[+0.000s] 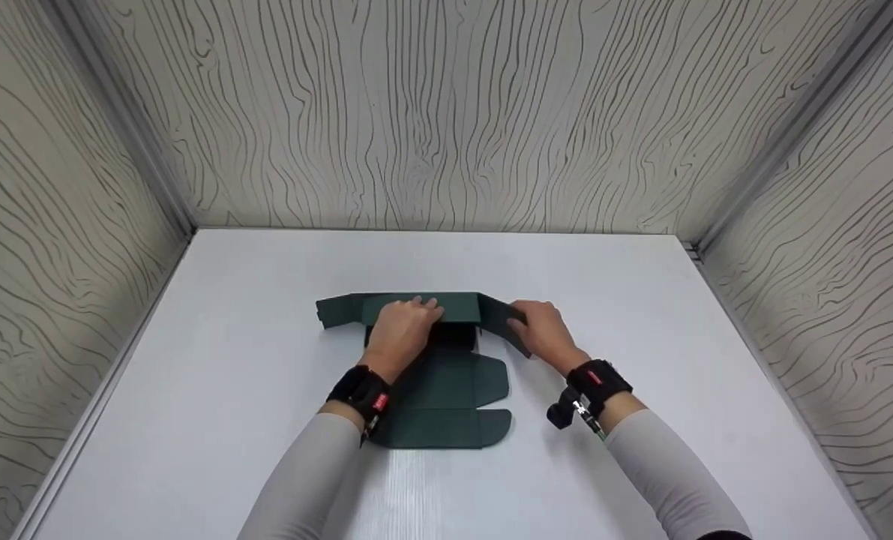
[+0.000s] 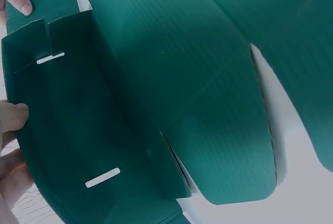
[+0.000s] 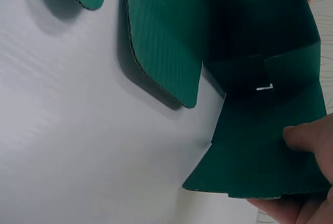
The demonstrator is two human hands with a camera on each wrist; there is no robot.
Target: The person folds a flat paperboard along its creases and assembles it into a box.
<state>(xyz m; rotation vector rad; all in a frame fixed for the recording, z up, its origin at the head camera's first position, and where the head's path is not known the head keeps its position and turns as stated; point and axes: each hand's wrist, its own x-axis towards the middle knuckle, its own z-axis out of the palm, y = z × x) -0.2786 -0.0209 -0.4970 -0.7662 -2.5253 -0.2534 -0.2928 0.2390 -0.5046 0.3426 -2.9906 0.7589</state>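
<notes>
Grey sleeves [image 1: 304, 476] nearest, I see left hand [image 1: 403, 335] and right hand [image 1: 546, 334], fingers pinching green carton [image 1: 440, 386], probably light, stiff, best held by edges

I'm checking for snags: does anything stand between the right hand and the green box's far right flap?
Nothing visible does: the right hand grips the far right flap of the green box directly. The left hand holds the far wall, out of the way.
</notes>
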